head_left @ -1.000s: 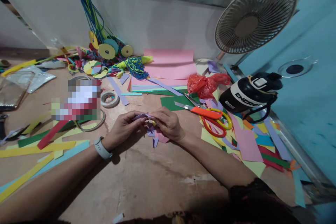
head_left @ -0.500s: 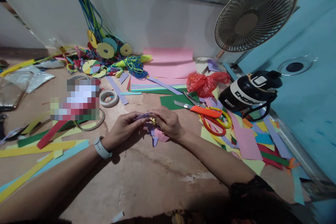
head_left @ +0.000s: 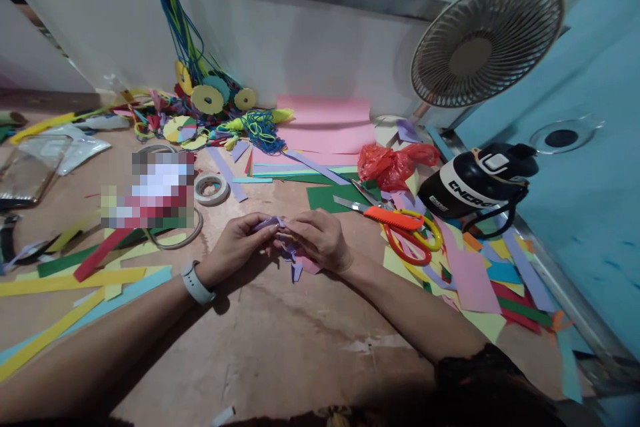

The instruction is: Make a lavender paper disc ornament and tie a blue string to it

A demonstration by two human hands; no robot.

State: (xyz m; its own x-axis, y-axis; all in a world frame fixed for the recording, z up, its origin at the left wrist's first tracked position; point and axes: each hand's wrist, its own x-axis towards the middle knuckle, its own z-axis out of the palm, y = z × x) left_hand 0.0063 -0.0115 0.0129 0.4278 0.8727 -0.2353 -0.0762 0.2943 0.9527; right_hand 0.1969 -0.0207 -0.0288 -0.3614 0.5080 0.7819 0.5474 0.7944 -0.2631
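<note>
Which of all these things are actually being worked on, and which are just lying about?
In hand: purple paper piece, pinched between left hand and right hand.

Lying about: scissors, tape roll, fan, black bottle, pink sheets, red bag.

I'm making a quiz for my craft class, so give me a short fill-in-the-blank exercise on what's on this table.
1. Both hands pinch a folded strip of ____ paper.
2. The left hand has a ____ on its wrist.
3. The scissors lie to the ____ of the right hand.
4. Behind the black bottle stands a ____.

Missing words: purple; watch; right; fan
</note>
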